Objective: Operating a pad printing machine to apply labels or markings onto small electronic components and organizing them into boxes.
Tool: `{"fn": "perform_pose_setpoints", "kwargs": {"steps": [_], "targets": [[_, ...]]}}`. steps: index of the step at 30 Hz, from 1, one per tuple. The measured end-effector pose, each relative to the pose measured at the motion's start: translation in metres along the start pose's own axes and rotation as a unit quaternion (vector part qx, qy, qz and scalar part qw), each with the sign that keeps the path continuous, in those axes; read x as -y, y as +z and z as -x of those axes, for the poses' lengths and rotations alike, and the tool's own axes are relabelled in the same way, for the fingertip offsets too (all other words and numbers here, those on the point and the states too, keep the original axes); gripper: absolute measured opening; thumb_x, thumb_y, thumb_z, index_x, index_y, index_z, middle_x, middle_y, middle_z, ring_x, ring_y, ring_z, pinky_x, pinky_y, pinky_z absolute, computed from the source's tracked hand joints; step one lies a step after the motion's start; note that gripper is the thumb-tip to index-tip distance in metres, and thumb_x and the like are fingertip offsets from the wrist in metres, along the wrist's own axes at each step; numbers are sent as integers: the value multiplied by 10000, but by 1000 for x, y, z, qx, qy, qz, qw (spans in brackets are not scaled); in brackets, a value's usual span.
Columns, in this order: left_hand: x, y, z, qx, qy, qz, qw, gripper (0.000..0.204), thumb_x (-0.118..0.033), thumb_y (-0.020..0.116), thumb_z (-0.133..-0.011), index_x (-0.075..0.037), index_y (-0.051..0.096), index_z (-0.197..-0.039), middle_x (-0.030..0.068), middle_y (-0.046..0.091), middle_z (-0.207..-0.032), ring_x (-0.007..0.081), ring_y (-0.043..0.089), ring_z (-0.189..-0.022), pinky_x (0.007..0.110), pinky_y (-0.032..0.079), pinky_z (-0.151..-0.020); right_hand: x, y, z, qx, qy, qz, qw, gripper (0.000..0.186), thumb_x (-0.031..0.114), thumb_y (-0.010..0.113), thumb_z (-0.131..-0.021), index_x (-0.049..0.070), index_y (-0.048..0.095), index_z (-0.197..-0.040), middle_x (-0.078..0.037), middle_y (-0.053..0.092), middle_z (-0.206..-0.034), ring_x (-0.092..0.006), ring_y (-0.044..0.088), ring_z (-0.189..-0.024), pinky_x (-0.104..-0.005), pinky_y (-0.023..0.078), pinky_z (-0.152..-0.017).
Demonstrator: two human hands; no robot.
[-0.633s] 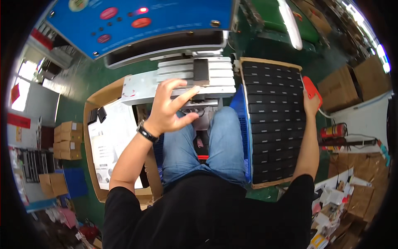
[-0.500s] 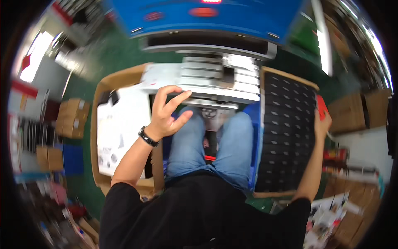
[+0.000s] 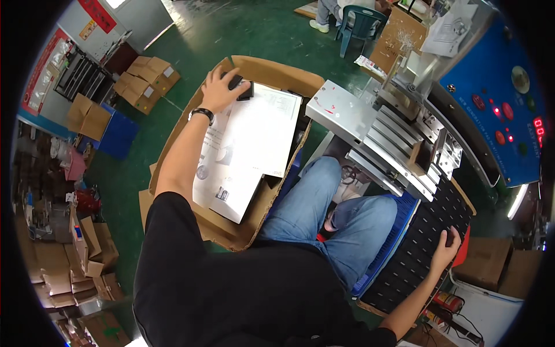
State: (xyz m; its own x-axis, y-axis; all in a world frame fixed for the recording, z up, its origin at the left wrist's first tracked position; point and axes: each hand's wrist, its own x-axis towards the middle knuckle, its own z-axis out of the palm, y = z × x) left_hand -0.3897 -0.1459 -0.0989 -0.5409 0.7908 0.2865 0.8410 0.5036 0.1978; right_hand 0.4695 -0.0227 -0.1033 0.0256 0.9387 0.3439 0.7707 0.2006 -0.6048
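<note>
My left hand (image 3: pixel 217 92) reaches to the far part of an open cardboard box (image 3: pixel 277 66). Its fingers are bent around a small black box (image 3: pixel 232 79); a second black piece (image 3: pixel 247 91) lies beside it on printed white sheets (image 3: pixel 260 124). Over on the right, my right hand (image 3: pixel 444 252) rests at the outer edge of a tray packed with rows of black pieces (image 3: pixel 413 251). Its thumb and fingers are apart and nothing shows between them. A red piece (image 3: pixel 462 254) shows just beyond that hand.
A machine with a grooved metal bed (image 3: pixel 399 136) and a blue control panel (image 3: pixel 491 104) stands ahead to the right. Blue crates support the tray (image 3: pixel 387 243). Cardboard cartons (image 3: pixel 147 81) stand on the left floor. Far off, a person sits near a green chair (image 3: pixel 359 26).
My view has turned left. My left hand has gone from in front of the machine bed to the black box in the carton. My right hand stays by the tray's outer edge.
</note>
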Motion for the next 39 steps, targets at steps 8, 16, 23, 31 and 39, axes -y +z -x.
{"fn": "perform_pose_setpoints", "kwargs": {"steps": [8,16,23,31,39], "targets": [[-19,24,-2,90,-103,-72,988,883,-845,616,-919,-309,591,-1620,217,376,-1737,459,336,-1584,625,301,-1231,53,-15,17,25,-22,61,998,358,214,717,-1057,21,690,-1357,-128,690,-1379,-305,653,-1271,-388,465,-1154],[-52,20,94,-25,-33,-59,997,802,-710,624,-953,-219,610,-1587,272,431,-1660,486,470,-1360,614,338,-1154,52,-3,15,33,-14,41,999,363,224,715,-1068,17,694,-1365,-127,710,-1356,-291,661,-1261,-380,477,-1142],[-115,-35,162,80,-74,-44,993,767,-594,694,-941,-168,612,-1574,250,399,-1701,484,473,-1409,634,386,-1149,70,15,7,57,-49,16,997,328,198,711,-1065,22,702,-1341,-130,703,-1358,-294,657,-1255,-376,476,-1135],[-78,-14,109,94,209,90,969,778,-307,833,-855,-137,602,-1577,176,556,-1614,405,552,-1392,508,437,-1206,165,37,-34,39,-109,-211,971,317,58,722,-1052,2,701,-1363,-117,738,-1279,-199,705,-1100,-316,555,-1021],[-89,-40,101,99,165,219,957,705,-141,857,-824,-62,660,-1497,143,661,-1445,360,623,-1288,425,489,-1159,235,60,-67,241,-16,-357,903,684,65,857,-911,14,586,-1537,-156,661,-1267,-194,681,-958,-287,574,-764]]}}
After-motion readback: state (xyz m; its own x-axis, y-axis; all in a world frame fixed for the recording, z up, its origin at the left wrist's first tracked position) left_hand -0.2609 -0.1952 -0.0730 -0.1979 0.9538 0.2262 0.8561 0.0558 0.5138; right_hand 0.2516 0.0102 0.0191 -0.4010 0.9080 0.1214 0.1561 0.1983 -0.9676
